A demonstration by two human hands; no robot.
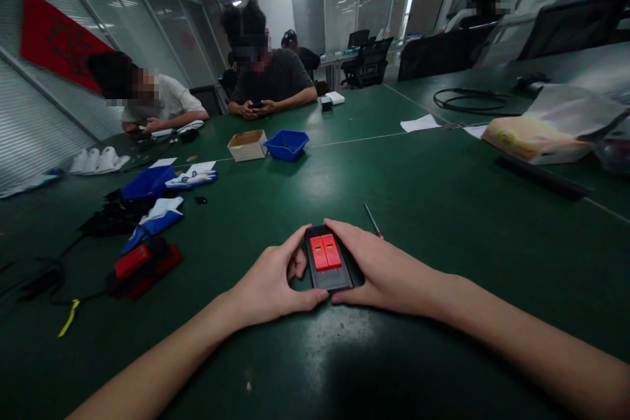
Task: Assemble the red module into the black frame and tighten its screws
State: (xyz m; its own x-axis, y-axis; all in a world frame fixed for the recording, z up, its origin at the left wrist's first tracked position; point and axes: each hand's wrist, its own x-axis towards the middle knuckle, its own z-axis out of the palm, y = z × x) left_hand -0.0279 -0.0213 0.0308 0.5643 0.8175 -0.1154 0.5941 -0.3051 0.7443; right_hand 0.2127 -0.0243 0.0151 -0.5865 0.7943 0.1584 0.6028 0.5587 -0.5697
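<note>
A black rectangular device (334,279) with two red modules (325,252) side by side on its face lies between my hands, low over or on the green table. Each red module has a small green window. My left hand (278,279) grips its left edge, thumb at the near edge and forefinger at the far corner. On the other side my right hand (381,262) holds the right edge in the same way. Some of the fingers beneath are hidden. Just beyond my right hand lies a thin screwdriver (373,220), its handle partly covered by the hand.
At left lie a black-and-red device (142,268), blue-and-white gloves (153,223) and black cables. A cardboard box (247,146) and a blue bin (287,146) stand further off. Two people sit across the table (344,174). A plastic-covered package (536,138) is at right.
</note>
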